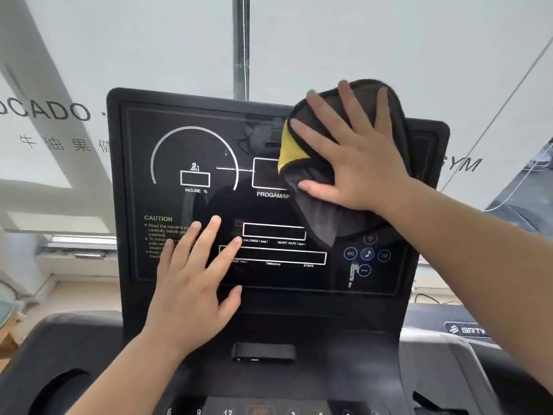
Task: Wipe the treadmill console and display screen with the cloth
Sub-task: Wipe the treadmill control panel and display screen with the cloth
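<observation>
Pressing flat, right hand (356,154) spreads wide on grey-and-yellow microfibre cloth (326,205) at upper right of glossy black display screen (269,211); left hand (194,283) rests open, lower left.

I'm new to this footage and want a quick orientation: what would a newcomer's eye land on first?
First, the right hand spread flat on a dark grey cloth with a yellow fold, pressing it to the upper right of the black display screen. Next, the left hand lying open on the screen's lower left, partly covering the yellow CAUTION text.
</observation>
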`<state>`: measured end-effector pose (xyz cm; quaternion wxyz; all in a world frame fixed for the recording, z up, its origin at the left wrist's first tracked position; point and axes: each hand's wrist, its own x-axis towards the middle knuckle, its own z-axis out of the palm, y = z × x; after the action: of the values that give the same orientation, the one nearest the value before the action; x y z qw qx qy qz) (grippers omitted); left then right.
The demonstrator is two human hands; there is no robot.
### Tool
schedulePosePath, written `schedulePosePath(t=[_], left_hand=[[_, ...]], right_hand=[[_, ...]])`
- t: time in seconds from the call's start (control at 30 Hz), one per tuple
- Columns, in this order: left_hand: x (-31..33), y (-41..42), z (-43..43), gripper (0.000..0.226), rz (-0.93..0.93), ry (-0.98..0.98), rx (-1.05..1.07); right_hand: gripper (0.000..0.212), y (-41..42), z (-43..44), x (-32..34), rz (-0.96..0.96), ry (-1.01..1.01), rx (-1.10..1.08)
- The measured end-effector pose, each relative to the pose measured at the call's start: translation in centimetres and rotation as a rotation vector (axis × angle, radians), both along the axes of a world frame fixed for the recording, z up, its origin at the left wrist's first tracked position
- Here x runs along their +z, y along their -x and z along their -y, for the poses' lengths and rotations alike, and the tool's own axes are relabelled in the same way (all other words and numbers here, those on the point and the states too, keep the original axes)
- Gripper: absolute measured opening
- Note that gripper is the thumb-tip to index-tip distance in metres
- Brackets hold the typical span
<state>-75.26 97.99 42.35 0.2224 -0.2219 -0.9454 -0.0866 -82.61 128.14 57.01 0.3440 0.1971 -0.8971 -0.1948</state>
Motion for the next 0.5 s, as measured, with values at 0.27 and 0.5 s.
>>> schedulePosePath(t=[0.27,0.5], left_hand=[[-0.5,0.1,0.2,0.075,-0.011,-0.007,-0.001],[-0.4,0.3,0.4,0.073,-0.031,-0.024,-0.009]], right_hand=[[0.091,-3.7,3.3,-7.7,0.052,-0.048,0.071],[0.085,-5.4,-1.7,-9.7,0.117,-0.214,0.238]])
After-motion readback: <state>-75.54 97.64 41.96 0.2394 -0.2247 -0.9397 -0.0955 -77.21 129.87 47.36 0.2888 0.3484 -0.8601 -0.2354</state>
